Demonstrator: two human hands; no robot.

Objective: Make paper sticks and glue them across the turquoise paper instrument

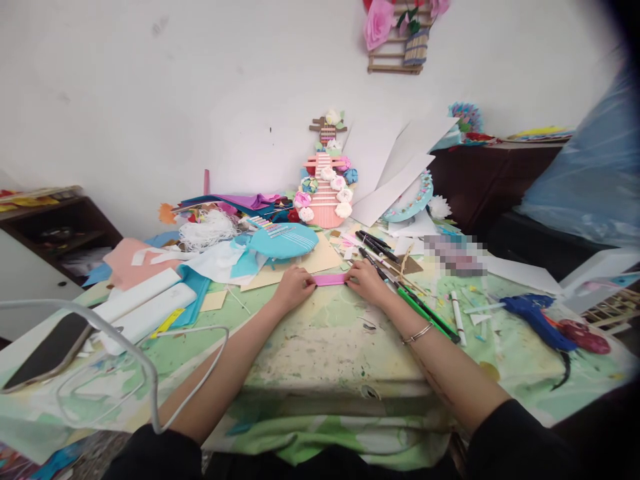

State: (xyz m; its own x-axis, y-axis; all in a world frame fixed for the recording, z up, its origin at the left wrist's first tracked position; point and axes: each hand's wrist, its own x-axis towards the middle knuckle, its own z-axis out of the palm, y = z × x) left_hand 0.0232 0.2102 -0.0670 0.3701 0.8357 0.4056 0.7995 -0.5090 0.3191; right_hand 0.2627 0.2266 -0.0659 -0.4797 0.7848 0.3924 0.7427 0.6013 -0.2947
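Pink strip (331, 279) is mid-table, stretched left to right between both hands. Table (320, 350) has a stained, patterned cover and is crowded on the far side.

Progress, my read: strip is already a narrow, straight-edged band. Folded or just cut? Can't tell from here. It's joined to nothing, so fixing looks undone. Glue gun (533, 320) lies well off to the right, out of hand. Pink instrument-shaped piece (327, 217) stands upright at the far side in front of the wall (240, 100), flowers on, looks complete. Blue rounded piece (284, 243) lies far left of the strip: white lines and small sticks on it, no flowers visible on it, so I'd call it part-built.

Pose: both arms reach forward and inward, roughly mirrored, wrists low by the tabletop. Left hand (296, 285) pinches the strip's left end, fingers curled in close. Right hand (367, 281) has the right end, also a narrow pinch; its thumb contact is hard to make out. Strip looks level and fairly straight; can't tell if it's resting on the table or just above. Bracelet (418, 333) on the right wrist. Pens (376, 245) sit just beyond the right hand. White cable (143, 360) loops across my view of the left forearm (233, 357).
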